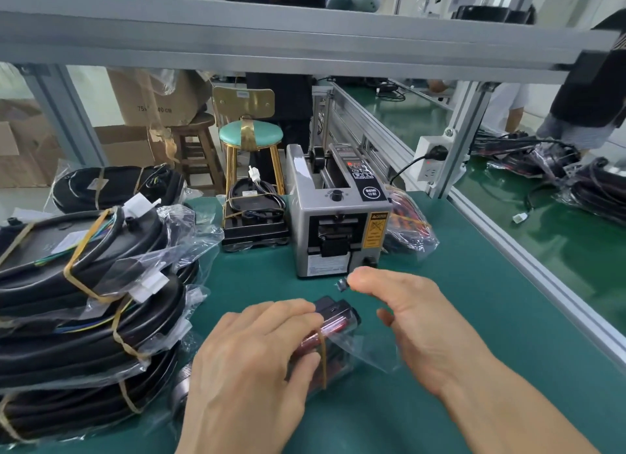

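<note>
My left hand (pixel 250 362) grips a cable bundle (pixel 333 331) in a clear plastic bag, with red wires, a black connector and a tan rubber band round it, lying on the green mat (pixel 440 402). My right hand (pixel 416 321) hovers just right of the bundle and pinches a small dark piece of tape (pixel 342 285) at its fingertips. Right behind it stands a grey tape dispenser machine (pixel 335 223), its outlet facing me.
Stacked bagged black cable coils (pixel 88 304) fill the left side. A black banded unit (pixel 254 216) and another bagged red bundle (pixel 406 226) flank the machine. An aluminium rail (pixel 528 250) bounds the mat on the right. A frame beam (pixel 305 43) crosses overhead.
</note>
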### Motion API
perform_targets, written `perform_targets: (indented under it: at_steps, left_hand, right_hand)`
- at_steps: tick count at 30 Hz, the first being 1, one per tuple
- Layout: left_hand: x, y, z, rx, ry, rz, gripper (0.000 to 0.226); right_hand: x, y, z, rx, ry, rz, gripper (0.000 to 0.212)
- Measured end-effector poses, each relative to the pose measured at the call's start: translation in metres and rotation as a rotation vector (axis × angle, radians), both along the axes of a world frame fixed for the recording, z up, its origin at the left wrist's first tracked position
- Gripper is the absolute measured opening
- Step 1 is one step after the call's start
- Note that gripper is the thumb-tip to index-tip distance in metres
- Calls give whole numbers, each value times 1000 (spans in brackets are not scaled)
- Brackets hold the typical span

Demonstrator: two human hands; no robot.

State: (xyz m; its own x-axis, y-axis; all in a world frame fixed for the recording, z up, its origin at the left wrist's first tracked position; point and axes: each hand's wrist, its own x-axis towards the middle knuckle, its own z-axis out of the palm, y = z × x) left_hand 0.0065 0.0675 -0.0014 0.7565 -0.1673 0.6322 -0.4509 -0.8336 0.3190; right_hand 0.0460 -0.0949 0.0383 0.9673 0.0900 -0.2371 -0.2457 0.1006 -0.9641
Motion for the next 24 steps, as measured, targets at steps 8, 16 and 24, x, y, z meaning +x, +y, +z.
perform_targets:
  at_steps: [8, 16, 24]
  left_hand:
    - [-5, -2, 9, 47, 143, 28, 62]
    - [-4, -4, 13, 83, 186, 25, 67]
    - [-2, -4, 13, 82, 152, 8, 50]
  right_hand:
    - [1, 7, -16, 115, 13, -101, 31]
    - [0, 10, -18, 110, -5, -88, 21]
    - [0, 11, -20, -86, -130, -154, 32]
